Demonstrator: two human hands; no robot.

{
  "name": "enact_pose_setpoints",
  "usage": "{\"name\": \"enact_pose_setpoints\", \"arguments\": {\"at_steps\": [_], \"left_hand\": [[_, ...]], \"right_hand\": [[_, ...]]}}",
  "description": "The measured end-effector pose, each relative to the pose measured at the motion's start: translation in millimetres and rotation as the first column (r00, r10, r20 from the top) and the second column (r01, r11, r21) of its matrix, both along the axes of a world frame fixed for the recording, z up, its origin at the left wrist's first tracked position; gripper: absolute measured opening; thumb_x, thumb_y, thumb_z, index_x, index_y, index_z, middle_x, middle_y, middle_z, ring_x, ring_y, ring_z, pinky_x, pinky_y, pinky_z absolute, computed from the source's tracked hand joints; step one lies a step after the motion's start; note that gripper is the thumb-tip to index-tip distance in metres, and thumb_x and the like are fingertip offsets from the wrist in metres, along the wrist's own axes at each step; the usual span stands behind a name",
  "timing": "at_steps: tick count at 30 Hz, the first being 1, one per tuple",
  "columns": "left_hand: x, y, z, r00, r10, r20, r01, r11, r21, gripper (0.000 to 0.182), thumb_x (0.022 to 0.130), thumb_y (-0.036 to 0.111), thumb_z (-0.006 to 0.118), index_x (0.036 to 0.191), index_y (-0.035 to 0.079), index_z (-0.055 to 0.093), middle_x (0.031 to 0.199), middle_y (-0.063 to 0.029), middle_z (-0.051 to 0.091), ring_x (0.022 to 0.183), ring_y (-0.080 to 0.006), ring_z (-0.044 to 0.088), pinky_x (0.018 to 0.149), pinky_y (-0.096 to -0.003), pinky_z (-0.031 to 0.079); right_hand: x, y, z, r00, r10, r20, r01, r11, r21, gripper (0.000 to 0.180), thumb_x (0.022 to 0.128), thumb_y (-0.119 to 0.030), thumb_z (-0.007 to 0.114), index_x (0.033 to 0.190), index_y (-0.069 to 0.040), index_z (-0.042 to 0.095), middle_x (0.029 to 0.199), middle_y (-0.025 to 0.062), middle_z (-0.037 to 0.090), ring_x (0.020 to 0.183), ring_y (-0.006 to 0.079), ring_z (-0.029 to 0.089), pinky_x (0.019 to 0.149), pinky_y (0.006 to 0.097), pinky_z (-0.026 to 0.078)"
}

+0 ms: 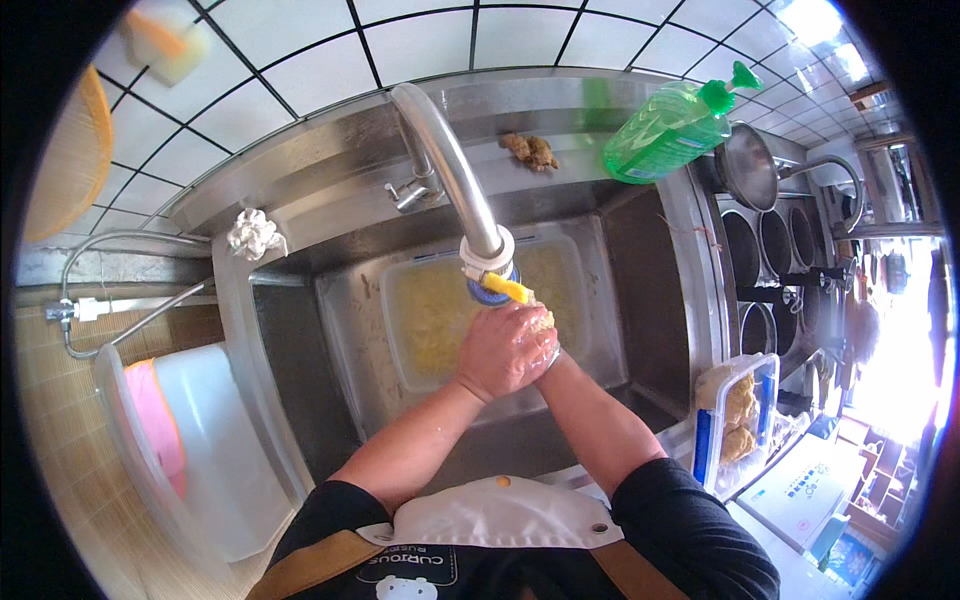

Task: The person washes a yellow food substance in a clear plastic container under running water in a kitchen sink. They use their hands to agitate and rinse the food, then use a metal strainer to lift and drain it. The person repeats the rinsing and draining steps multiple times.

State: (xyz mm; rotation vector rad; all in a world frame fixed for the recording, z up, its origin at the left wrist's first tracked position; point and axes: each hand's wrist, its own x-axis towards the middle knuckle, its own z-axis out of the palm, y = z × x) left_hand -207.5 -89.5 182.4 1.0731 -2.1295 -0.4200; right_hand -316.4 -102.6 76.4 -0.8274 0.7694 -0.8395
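My left hand [496, 349] is wrapped over my right hand [553, 358], and both look wet. A pale yellow, lumpy mass [543, 322] bulges out between them; its exact kind is unclear. Most of my right hand is hidden beneath the left. Just above my fingers is the steel faucet [457, 172], its outlet fitted with a white collar, a blue nozzle and a yellow lever [506, 287]. Below my hands, a clear plastic tub [390, 315] holds cloudy yellowish liquid inside the steel sink [341, 322].
On the sink's back ledge lie a brown lump [530, 151] and a green pump bottle [660, 139]. A crumpled white cloth or paper [256, 234] sits on the left corner. Right of the sink are a clear box of yellowish lumps [739, 420] and several pans [746, 165]. A plastic bin [225, 450] stands left.
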Motion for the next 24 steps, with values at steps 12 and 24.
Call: {"name": "enact_pose_setpoints", "arguments": {"at_steps": [12, 24], "left_hand": [[-14, -5, -54, 0.99, 0.115, -0.077, -0.096, 0.971, 0.22, 0.018, 0.078, 0.024, 0.061, 0.093, 0.014, 0.062, 0.104, -0.0087, 0.061, 0.095, -0.0289, 0.058, 0.081, -0.0404, 0.045], [-4, -24, -43, 0.11, 0.854, -0.509, 0.738, 0.272, 0.617, 0.035, 0.093, 0.033, 0.047, 0.116, 0.008, 0.056, 0.111, -0.0096, 0.061, 0.105, -0.0228, 0.057, 0.093, -0.0404, 0.045]], "right_hand": [[-17, 16, -71, 0.883, -0.143, -0.446, -0.102, 0.871, -0.48, 0.038, 0.087, -0.03, 0.051, 0.117, -0.007, 0.053, 0.118, 0.0108, 0.058, 0.106, 0.0238, 0.054, 0.093, 0.0363, 0.043], [-34, 10, 44, 0.775, -0.502, 0.383, 0.017, 0.624, 0.782, 0.087, 0.081, -0.075, 0.033, 0.131, -0.004, 0.042, 0.131, 0.0143, 0.049, 0.12, 0.03, 0.047, 0.104, 0.0443, 0.034]]}}
